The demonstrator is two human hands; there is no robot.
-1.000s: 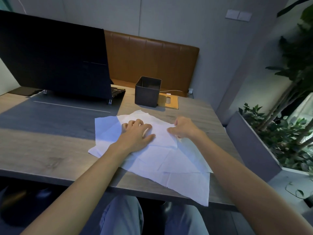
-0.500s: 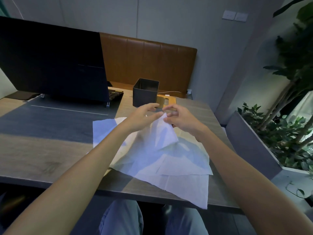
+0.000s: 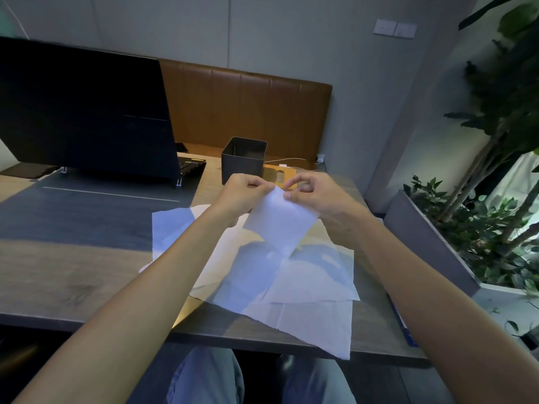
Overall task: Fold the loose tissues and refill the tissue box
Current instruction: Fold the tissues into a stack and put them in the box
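Note:
A white tissue (image 3: 278, 221) hangs in the air above the table, held up by its top edge. My left hand (image 3: 243, 193) pinches the top left corner and my right hand (image 3: 316, 196) pinches the top right. Below them several loose tissues (image 3: 294, 284) lie spread and overlapping on the wooden table (image 3: 67, 275), one drooping over the front edge. The dark square tissue box (image 3: 243, 158) stands open-topped just beyond my hands, with its orange lid (image 3: 278, 176) flat on the table beside it.
A large dark laptop screen (image 3: 84, 112) stands at the back left on a grey desk mat (image 3: 87, 211). A brown padded bench back (image 3: 245, 112) runs behind the table. A grey planter (image 3: 431, 243) with green plants sits to the right.
My hands left the flat tissue pile, lifted one tissue off it by the top edge and now hold it raised, spread a little wider than half a second ago.

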